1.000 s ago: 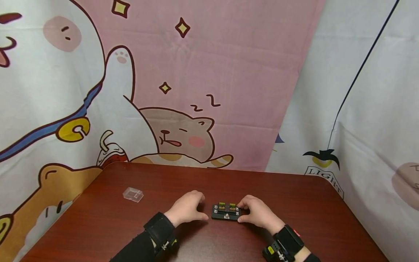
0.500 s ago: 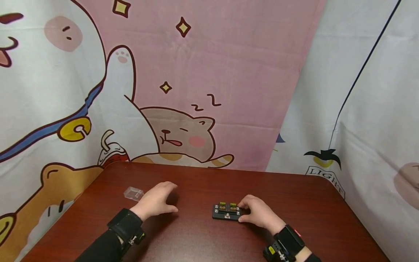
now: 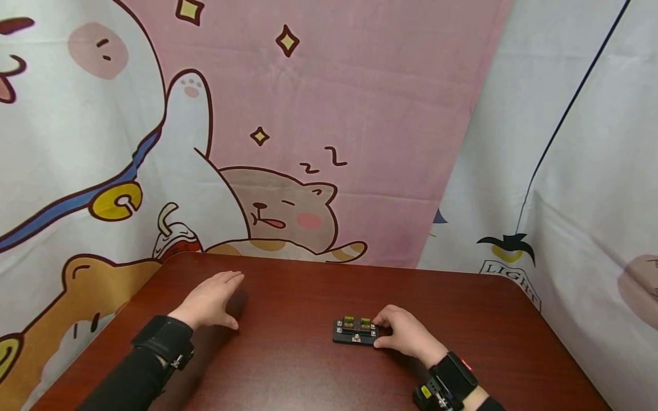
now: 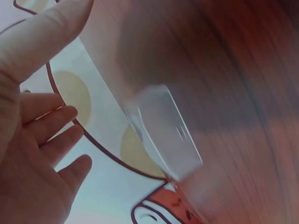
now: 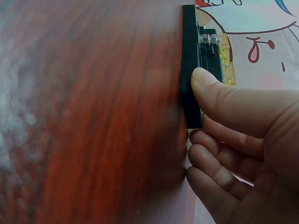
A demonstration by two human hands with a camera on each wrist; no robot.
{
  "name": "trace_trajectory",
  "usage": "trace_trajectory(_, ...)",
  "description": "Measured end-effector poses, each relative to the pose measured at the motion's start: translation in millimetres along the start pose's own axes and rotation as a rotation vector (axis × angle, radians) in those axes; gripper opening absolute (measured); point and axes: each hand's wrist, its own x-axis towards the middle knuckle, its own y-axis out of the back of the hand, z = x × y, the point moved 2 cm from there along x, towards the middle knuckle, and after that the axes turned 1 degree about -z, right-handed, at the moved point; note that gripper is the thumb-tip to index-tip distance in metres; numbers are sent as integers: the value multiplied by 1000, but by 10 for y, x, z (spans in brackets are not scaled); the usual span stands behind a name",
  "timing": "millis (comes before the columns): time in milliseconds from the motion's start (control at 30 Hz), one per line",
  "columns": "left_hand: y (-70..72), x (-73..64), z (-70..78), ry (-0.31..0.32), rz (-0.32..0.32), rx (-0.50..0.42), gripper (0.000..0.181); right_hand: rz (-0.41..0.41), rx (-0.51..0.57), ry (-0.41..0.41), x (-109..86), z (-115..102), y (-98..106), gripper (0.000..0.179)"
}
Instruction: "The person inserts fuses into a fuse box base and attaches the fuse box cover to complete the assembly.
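Note:
A black fuse block [image 3: 356, 331] with metal screw terminals and yellow-green blade fuses [image 5: 227, 58] lies flat on the brown table [image 3: 288, 371]. My right hand [image 3: 408, 335] pinches its right end between thumb and fingers. To the left, my left hand [image 3: 209, 299] is over the table with its fingers extended and thumb apart, holding nothing. In the left wrist view a clear plastic cover [image 4: 170, 135] lies on the table close by that hand [image 4: 42, 135], apart from its fingers. The left hand hides this cover in the head view.
Behind the table's back edge hangs a cartoon-printed cloth [image 3: 380, 142], with more white cloth [image 3: 581, 188] on the right. Black bands with small devices wrap the left wrist [image 3: 163, 341] and right wrist [image 3: 452, 378].
My left hand has moved left and away from me, from beside the fuse block to the clear cover. The right hand and fuse block have stayed in place.

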Motion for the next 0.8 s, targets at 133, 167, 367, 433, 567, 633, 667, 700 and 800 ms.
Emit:
trace_trajectory(133, 25, -32, -126, 2, -21, 33, 103, 2, -4, 4, -2, -8, 1, 32)
trace_trajectory(167, 29, -43, -151, 4, -27, 40, 101, 3, -5, 5, -2, -10, 2, 31)
trace_trajectory(367, 26, -86, -290, 20, -42, 62, 87, 0, -7, 10, -5, -13, 6, 31)
trace_trajectory(433, 18, -92, -331, 24, -43, 65, 84, 0, -2, 9, -4, -10, 9, 31)
trace_trajectory(567, -12, -107, -396, 25, -57, 72, 77, -2, 3, 9, -5, -1, 11, 31)
trace_trajectory(633, -23, -115, -417, 30, -65, 72, 73, -3, 3, 8, -6, 4, 9, 31)
trace_trajectory(667, -28, -121, -425, 33, -65, 75, 71, -4, 3, 9, -7, 6, 8, 31)
trace_trajectory(700, -33, -126, -432, 37, -65, 75, 68, -3, 4, 9, -7, 8, 7, 31)
trace_trajectory(800, -52, -133, -457, 46, -55, 80, 61, -4, 10, 11, -8, 12, 4, 30)
